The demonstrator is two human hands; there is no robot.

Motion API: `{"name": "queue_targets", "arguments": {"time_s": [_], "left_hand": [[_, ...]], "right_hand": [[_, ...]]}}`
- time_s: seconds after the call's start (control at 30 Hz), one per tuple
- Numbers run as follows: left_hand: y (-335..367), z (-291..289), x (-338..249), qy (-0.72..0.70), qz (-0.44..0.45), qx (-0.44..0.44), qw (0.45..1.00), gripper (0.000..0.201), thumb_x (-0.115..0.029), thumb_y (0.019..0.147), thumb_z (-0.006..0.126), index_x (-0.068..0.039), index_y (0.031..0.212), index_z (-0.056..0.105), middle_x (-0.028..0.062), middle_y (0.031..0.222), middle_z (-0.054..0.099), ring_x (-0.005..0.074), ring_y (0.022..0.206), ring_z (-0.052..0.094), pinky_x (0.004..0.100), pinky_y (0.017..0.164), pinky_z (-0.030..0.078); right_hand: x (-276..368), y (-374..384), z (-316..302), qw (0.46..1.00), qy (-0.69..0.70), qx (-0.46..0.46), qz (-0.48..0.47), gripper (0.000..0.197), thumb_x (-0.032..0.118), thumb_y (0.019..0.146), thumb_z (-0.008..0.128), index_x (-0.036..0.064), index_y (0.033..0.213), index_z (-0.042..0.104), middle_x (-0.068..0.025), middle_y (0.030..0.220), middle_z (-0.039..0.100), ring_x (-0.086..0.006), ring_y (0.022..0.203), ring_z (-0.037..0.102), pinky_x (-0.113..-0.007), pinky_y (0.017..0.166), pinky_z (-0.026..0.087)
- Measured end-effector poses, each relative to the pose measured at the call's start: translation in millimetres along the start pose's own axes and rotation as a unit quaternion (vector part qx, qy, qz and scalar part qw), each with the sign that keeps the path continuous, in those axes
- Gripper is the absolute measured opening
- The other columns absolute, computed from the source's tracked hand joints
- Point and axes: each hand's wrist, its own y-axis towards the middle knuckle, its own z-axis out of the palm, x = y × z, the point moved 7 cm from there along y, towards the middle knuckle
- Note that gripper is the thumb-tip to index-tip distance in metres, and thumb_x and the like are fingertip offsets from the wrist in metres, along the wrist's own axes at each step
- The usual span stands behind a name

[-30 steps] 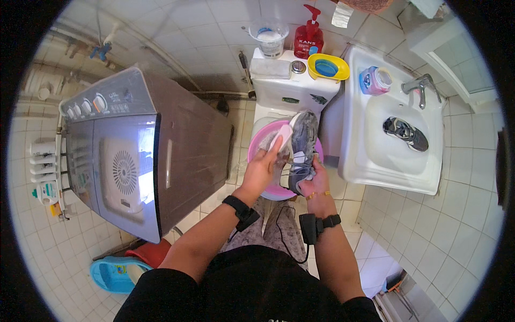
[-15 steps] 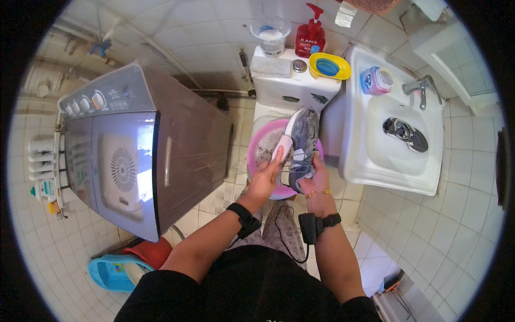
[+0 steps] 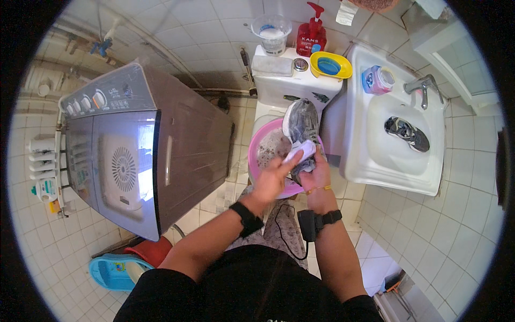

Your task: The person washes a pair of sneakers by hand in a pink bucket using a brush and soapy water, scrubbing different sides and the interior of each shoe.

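Observation:
A grey sneaker with a white sole edge is held over a pink basin, toe pointing away from me. My right hand is closed round its heel end. My left hand grips a pale pink-white scrubbing brush, which lies across the upper near the shoe's opening; its bristles are hidden. Cloudy water with foam and dark specks shows in the basin. The basin rests on the toilet, in front of the tank. The second dark sneaker lies in the white sink.
A washing machine stands at left. On the tank are a clear tub, a red pump bottle and a yellow soap dish. The sink has a faucet and a pink-blue container. Blue and red basins sit lower left.
My left hand has moved the brush from the sneaker's left side across its upper, toward my right hand. The sneaker has turned slightly and shifted a little.

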Motion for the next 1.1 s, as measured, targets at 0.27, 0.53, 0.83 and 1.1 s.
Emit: {"name": "queue_targets", "arguments": {"time_s": [0.27,0.53,0.83,1.1], "left_hand": [[69,-52,11,0.148,-0.044,-0.101,0.983,0.078,0.006,0.078,0.059,-0.033,0.145,0.053,0.0187,0.097,0.062,0.0398,0.082,0.062,0.0476,0.075,0.052],[45,-39,-16,0.214,0.093,-0.051,0.971,0.066,0.002,0.078,0.061,-0.028,0.136,0.064,0.0123,0.077,0.055,0.0321,0.070,0.059,0.0434,0.065,0.050],[55,-36,0,0.243,0.088,-0.084,0.962,0.071,0.005,0.081,0.059,-0.035,0.140,0.059,0.0106,0.069,0.050,0.0284,0.061,0.056,0.0416,0.056,0.048],[79,-63,33,0.324,0.053,-0.150,0.933,0.066,0.001,0.081,0.061,-0.031,0.139,0.061,0.0102,0.068,0.049,0.0275,0.063,0.055,0.0411,0.058,0.048]], "right_hand": [[-19,0,-16,0.999,-0.022,0.012,0.029,0.040,0.032,0.105,0.052,0.0027,0.132,0.054,-0.0123,0.120,0.068,-0.0297,0.105,0.068,-0.047,0.093,0.054],[-11,-7,11,0.999,-0.027,0.008,-0.022,0.051,0.045,0.108,0.038,0.0093,0.143,0.047,-0.0091,0.136,0.060,-0.0279,0.125,0.057,-0.046,0.105,0.046],[-9,-6,6,1.000,0.010,0.026,0.000,0.055,0.045,0.108,0.035,0.0048,0.144,0.045,-0.0127,0.138,0.059,-0.0308,0.122,0.059,-0.049,0.104,0.048],[-25,-6,-15,1.000,-0.025,0.005,0.016,0.048,0.038,0.107,0.046,0.0025,0.139,0.049,-0.0100,0.138,0.059,-0.0254,0.124,0.058,-0.042,0.104,0.047]]}}
